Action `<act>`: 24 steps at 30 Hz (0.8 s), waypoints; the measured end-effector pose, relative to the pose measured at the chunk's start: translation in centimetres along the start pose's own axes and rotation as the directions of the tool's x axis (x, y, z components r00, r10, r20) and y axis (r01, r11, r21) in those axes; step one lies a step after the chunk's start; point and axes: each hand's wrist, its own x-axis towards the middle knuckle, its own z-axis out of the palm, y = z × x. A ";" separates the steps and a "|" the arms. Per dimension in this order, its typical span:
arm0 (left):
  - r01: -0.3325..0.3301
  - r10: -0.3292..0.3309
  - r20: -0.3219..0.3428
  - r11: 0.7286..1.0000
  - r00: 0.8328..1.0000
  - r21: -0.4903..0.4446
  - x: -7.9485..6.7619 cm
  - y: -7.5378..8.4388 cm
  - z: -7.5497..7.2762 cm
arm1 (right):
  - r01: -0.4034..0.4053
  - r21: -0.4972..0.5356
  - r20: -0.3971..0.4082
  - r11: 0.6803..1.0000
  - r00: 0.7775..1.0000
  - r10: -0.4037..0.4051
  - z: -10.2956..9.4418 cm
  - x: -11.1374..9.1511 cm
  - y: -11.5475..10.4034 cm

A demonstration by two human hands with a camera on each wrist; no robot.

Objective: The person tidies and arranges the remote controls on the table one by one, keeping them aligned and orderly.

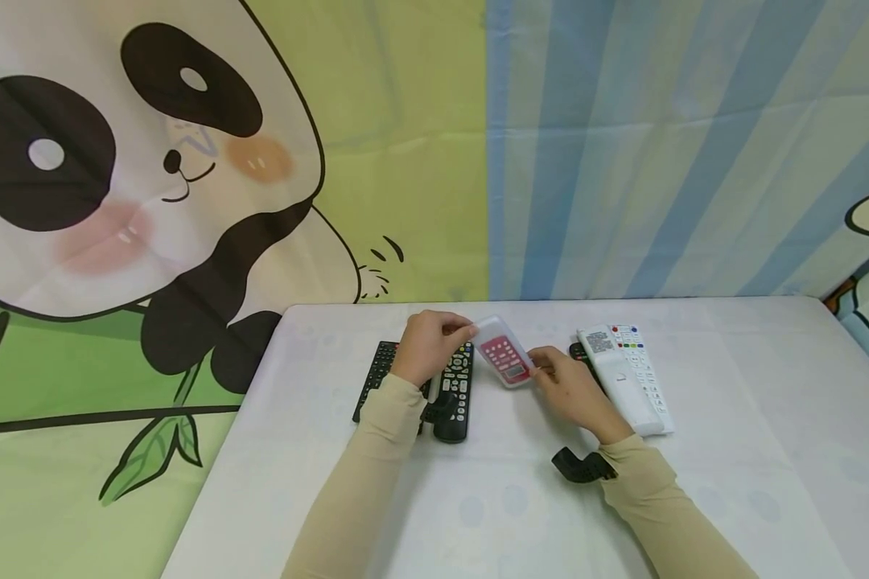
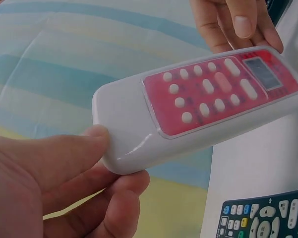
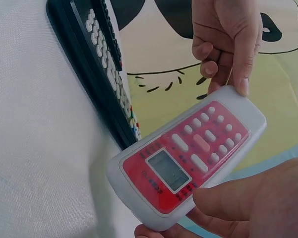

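Note:
Both hands hold a white remote control (image 1: 503,352) with a red button panel, raised above the table between them. My left hand (image 1: 432,346) pinches its plain end, thumb on top and fingers below, as the left wrist view shows on the remote's white casing (image 2: 124,114). My right hand (image 1: 568,390) grips the end with the small display (image 3: 168,171). There the thumb lies at the panel's edge and fingertips show underneath. Below my left hand lies a black remote (image 1: 454,394), beside another black remote (image 1: 376,378) that the hand and sleeve partly cover.
To the right, a white remote lying face down (image 1: 619,386) overlaps a white remote with its buttons up (image 1: 644,370). A dark remote (image 1: 579,354) is partly hidden beside them. The white-covered table (image 1: 768,450) ends against a printed cloth (image 1: 623,161) at the back.

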 end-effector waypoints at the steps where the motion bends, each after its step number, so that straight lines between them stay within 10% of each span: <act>1: -0.002 0.002 0.001 1.000 1.000 -0.004 0.0 -0.1 0.0 | -0.005 0.004 -0.001 1.000 1.000 0.005 0.0 0.0 0.0; 24: -0.104 0.091 0.168 0.992 0.982 0.066 -1.1 -0.7 -0.5 | -0.094 0.279 -0.117 0.956 0.984 0.131 -0.6 0.8 0.1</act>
